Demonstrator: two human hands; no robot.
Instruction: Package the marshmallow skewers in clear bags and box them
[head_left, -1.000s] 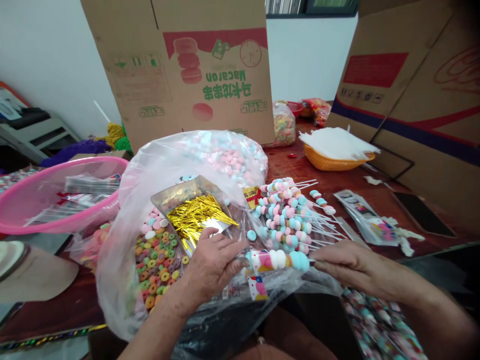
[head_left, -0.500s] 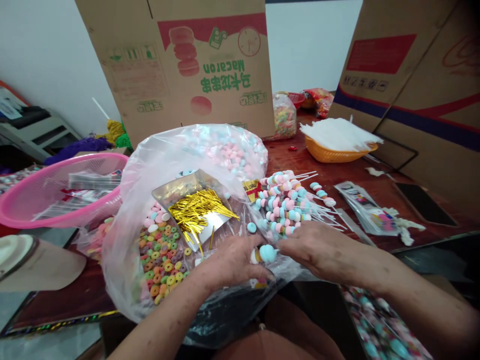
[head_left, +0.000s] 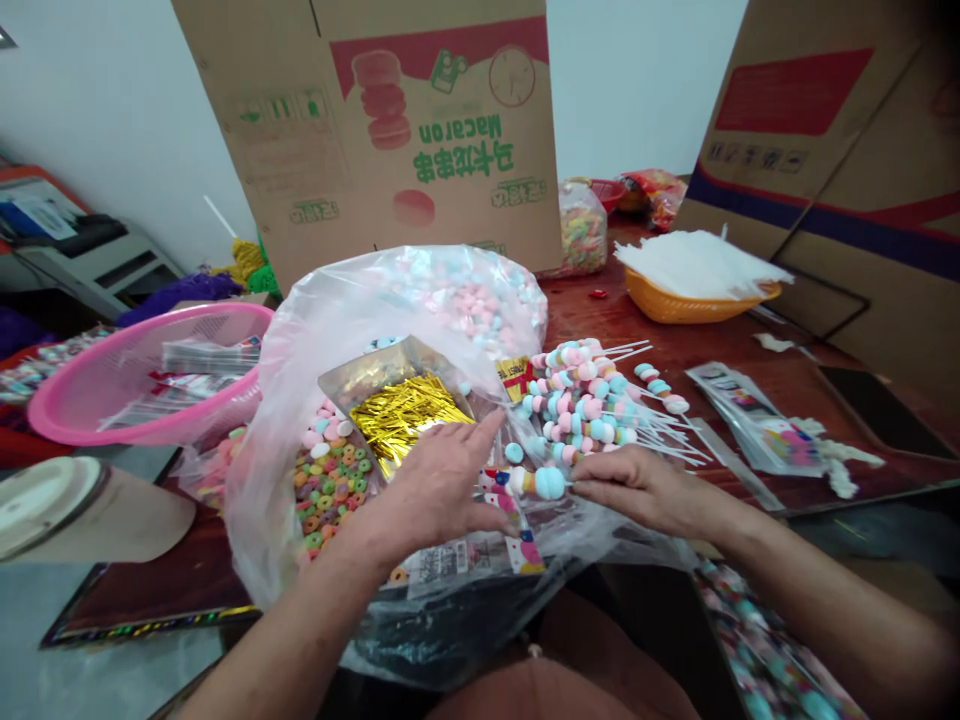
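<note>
My right hand (head_left: 645, 487) pinches the stick end of a candy skewer (head_left: 550, 484), whose blue, white and orange sweets point left. The skewer lies at a printed clear plastic bag (head_left: 469, 562); how far inside it sits I cannot tell. My left hand (head_left: 431, 485) is open, fingers and thumb apart, over the edge of a pile of gold twist ties (head_left: 397, 410) on a foil pouch. Both hands are above a big clear plastic bag (head_left: 251, 500) with ring sweets (head_left: 330, 490) in it. A bunch of candy skewers (head_left: 581, 400) lies just beyond my right hand.
A pink basket (head_left: 56, 405) with flat packets and a lidded cup (head_left: 142, 510) stand at left. Cardboard boxes (head_left: 262, 160) rise behind. At right are an orange basket (head_left: 690, 305) with white sheets, printed bags (head_left: 750, 420) and a dark phone-like slab (head_left: 885, 410).
My left hand has let go of the skewer, opened and moved up-left towards the twist ties. The right hand still holds the stick. The view has shifted slightly left.
</note>
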